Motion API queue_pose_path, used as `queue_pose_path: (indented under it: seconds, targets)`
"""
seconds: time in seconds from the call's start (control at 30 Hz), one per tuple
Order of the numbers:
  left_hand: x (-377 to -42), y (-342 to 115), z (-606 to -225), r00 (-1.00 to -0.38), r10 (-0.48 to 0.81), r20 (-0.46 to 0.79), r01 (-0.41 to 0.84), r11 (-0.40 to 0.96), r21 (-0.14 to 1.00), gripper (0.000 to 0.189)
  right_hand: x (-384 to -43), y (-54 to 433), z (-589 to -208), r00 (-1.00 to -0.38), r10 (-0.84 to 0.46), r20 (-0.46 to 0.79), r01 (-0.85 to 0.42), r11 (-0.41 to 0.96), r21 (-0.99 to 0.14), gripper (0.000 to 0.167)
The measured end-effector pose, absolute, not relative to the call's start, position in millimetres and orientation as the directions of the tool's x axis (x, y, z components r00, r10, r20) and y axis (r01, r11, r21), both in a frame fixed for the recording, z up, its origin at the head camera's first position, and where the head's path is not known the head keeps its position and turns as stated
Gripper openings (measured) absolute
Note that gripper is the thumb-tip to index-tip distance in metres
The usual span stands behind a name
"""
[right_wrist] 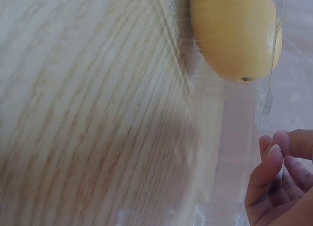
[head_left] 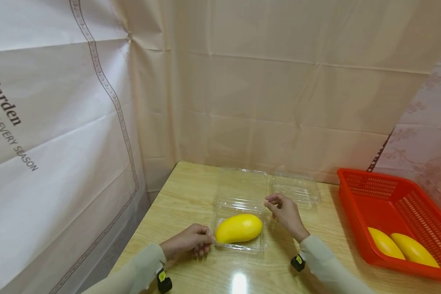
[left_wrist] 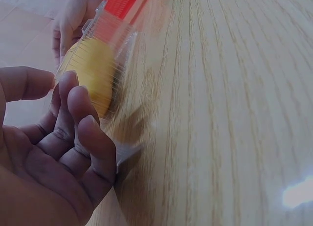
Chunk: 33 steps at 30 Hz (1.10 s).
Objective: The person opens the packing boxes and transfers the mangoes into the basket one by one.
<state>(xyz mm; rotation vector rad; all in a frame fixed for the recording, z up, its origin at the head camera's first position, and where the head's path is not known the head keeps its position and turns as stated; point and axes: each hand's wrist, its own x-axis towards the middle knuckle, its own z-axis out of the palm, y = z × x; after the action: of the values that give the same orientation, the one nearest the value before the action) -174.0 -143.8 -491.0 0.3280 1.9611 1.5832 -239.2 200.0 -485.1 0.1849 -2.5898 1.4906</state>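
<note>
A yellow mango (head_left: 239, 228) lies on its side in the base of a clear plastic clamshell container (head_left: 257, 246), whose lid (head_left: 242, 185) is folded back toward the wall. At the base's front left corner, my left hand (head_left: 191, 241) pinches the rim between thumb and forefinger, its other fingers loosely curled. My right hand (head_left: 284, 212) is on the opposite side, near the hinge, thumb and forefinger pinched together at the clear plastic edge. The right wrist view shows the mango's stem end (right_wrist: 246, 79) through the container wall, just beyond those fingertips.
A second clear container (head_left: 297, 190) sits behind my right hand. On the right stands a red plastic basket (head_left: 356, 220) with two more mangoes (head_left: 413, 249) in its near end. Cloth sheets (head_left: 279, 90) hang behind the wooden table (head_left: 183, 196) and along its left side.
</note>
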Motion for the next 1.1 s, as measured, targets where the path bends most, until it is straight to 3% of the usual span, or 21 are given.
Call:
queue_pose_path:
  seconds: [1.1]
  targets:
    - [-173.3, -143.5, -493.5, -0.791, 0.553, -0.262, -0.154, 0.235, 0.960, 0.021, -243.3, 193.5, -491.8, -0.999, 0.001, 0.034, -0.030, 0.435, -0.900, 0.023]
